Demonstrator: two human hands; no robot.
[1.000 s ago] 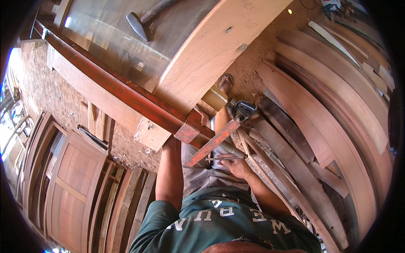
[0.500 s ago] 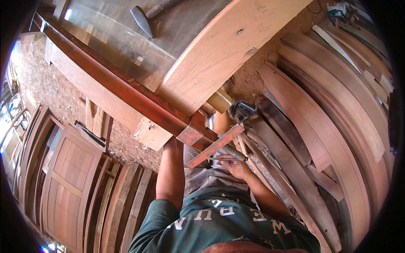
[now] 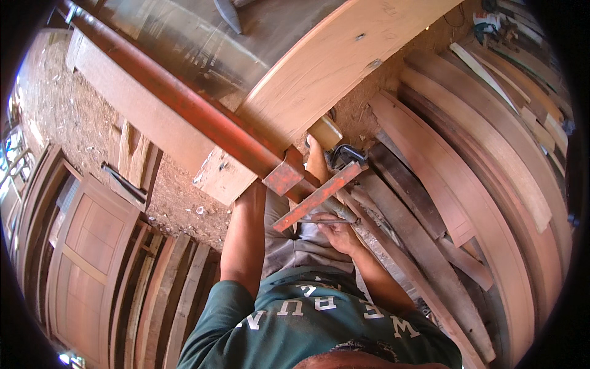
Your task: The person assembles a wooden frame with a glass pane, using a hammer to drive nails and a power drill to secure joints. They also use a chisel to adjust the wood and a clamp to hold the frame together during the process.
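A long red bar clamp (image 3: 184, 98) runs diagonally along a wooden rail (image 3: 135, 104). Its near end carries a red cross-piece (image 3: 316, 198) and a screw (image 3: 344, 210). My right hand (image 3: 337, 234) has its fingers closed round the thin metal turning bar (image 3: 326, 221) at the screw end. From below, my left forearm (image 3: 244, 237) reaches up under the pale block end of the rail (image 3: 224, 175); the left hand itself is hidden behind the wood. A wide light plank (image 3: 338, 61) meets the clamp from the upper right.
Part of a hammer head (image 3: 229, 15) lies on the glossy panel (image 3: 166, 37) at the top. Curved-looking stacked boards (image 3: 455, 166) fill the right side. Panelled door pieces (image 3: 95, 246) and timber lean at the left. Sawdust covers the ground (image 3: 178, 190).
The view has shifted, so the hammer sits higher and is partly cut off. The right hand appears slightly higher on the turning bar; the left arm stays under the rail.
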